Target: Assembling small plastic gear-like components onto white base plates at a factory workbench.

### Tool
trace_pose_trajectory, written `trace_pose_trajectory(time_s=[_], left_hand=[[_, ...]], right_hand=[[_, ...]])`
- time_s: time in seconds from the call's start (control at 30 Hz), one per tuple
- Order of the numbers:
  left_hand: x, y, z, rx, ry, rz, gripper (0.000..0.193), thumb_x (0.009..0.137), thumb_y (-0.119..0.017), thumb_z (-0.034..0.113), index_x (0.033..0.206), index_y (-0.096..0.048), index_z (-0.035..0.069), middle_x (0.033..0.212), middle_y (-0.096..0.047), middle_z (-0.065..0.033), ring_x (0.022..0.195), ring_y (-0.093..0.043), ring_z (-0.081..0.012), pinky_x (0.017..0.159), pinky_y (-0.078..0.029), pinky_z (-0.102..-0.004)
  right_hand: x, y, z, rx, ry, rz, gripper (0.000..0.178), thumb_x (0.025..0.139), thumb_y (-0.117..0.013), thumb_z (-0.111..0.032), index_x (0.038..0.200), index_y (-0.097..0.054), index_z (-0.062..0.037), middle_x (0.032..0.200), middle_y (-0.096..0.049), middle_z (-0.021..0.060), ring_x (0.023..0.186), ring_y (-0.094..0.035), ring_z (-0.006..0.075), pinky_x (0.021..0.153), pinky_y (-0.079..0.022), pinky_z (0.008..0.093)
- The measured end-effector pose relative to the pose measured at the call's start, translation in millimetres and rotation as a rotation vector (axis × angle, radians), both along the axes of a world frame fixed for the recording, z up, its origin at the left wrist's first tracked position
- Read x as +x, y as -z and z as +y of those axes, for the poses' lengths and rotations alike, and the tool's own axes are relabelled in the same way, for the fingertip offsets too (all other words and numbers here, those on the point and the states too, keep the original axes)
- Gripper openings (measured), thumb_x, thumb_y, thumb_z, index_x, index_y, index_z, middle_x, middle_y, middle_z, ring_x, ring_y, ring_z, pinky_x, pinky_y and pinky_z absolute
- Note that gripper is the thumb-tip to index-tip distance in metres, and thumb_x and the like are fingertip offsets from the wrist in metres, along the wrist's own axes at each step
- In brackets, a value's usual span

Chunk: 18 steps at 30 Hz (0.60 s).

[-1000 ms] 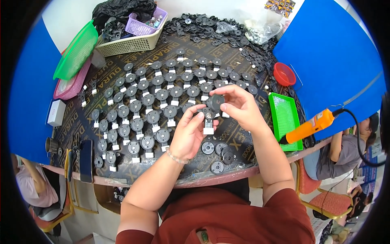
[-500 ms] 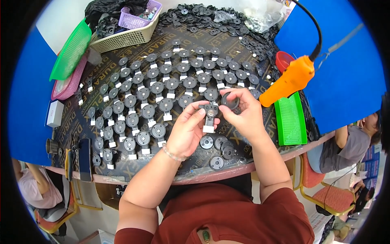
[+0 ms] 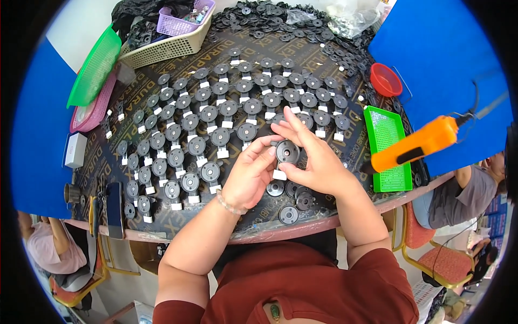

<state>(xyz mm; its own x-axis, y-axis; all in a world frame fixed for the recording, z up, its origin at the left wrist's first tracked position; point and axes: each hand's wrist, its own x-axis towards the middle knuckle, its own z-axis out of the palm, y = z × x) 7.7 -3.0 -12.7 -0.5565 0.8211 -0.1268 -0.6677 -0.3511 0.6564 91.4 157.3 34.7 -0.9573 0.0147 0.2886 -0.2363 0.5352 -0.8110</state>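
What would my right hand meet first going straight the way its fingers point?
Probably a black disc piece ahead and leftward, though your right hand may pass above it; depth's unclear.

I see a disc (image 3: 287, 153) of smooth black plastic with a shiny metal centre, above a plain white plastic block (image 3: 279, 175). The dark desk (image 3: 97, 162) looks like coated board, faintly glossy. To my eye, the green tray (image 3: 384, 125) and red bowl (image 3: 385, 81) are shiny plastic, and the orange tool (image 3: 423, 141) smooth plastic. The cup (image 3: 72, 193) looks like metal; the rust-red shirt (image 3: 232, 281) is soft, matt cloth.
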Motion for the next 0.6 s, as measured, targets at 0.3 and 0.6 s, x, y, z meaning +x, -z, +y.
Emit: trace_pose_trajectory(time_s=[0.3,0.6], left_hand=[[5.2,-1.8,1.8,0.044,-0.041,0.094,0.026,0.101,-0.055,0.01,0.126,-0.059,0.006,0.111,-0.066,-0.0021,0.1,-0.06,-0.0099,0.088,-0.05,-0.0283],[8.8,-6.4,1.3,-0.052,-0.065,0.117,0.026,0.101,-0.053,0.011,0.127,-0.057,0.008,0.094,-0.06,0.0028,0.082,-0.055,-0.0054,0.077,-0.051,-0.0254]], right_hand=[[3.1,-5.7,4.0,0.19,-0.026,0.025,0.097,0.074,-0.066,-0.005,0.157,-0.015,-0.0029,0.147,-0.048,0.0195,0.138,-0.044,0.0339,0.116,-0.03,0.0417],[6.6,-13.9,1.9,0.432,0.028,0.019,0.089,0.079,-0.067,-0.016,0.153,-0.02,0.0013,0.149,-0.046,0.0143,0.141,-0.038,0.0346,0.118,-0.025,0.0503]])
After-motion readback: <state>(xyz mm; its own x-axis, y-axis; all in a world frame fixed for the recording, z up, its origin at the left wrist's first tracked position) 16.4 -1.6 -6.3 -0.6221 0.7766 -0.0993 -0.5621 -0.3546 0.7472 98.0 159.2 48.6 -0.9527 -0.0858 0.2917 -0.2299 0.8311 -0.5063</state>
